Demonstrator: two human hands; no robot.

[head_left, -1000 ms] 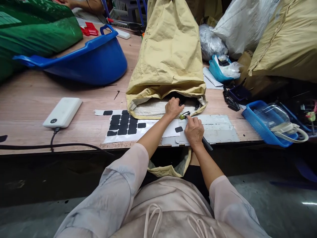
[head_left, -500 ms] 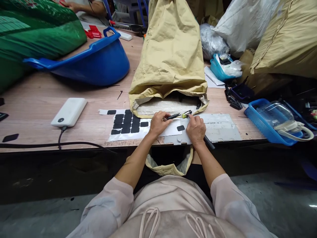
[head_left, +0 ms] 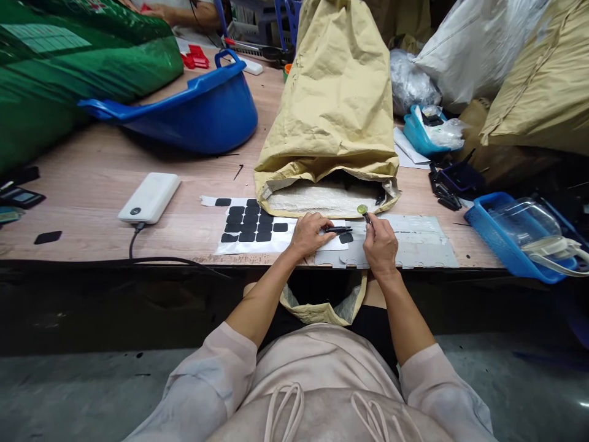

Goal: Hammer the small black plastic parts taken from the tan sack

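Observation:
My left hand (head_left: 311, 235) is closed over the front strip of the table, pinching a slim black plastic part (head_left: 338, 229) that points to the right. My right hand (head_left: 381, 245) is wrapped round a small hammer (head_left: 363, 211) with a yellow-green face, its head raised above the fingers. Most of its handle is hidden by the hand. Beneath the hands lie a white sheet (head_left: 313, 243) and a grey board (head_left: 416, 242). Black rounded pads (head_left: 248, 221) sit in rows on the sheet, left of my left hand. A lone pad (head_left: 346, 238) lies beside the black part.
A tan sack (head_left: 340, 104) lies with its mouth towards me; another open sack (head_left: 322, 312) hangs at my lap. At left are a blue basin (head_left: 193, 116) and a white power bank (head_left: 150, 197) with its cable. A blue basket (head_left: 506, 245) stands right. A co-worker's arm (head_left: 184, 15) shows at the back.
My right hand has turned the hammer, so its face now points up and away from the black part. The black part has moved slightly lower, near the lone pad. The whole view has shifted.

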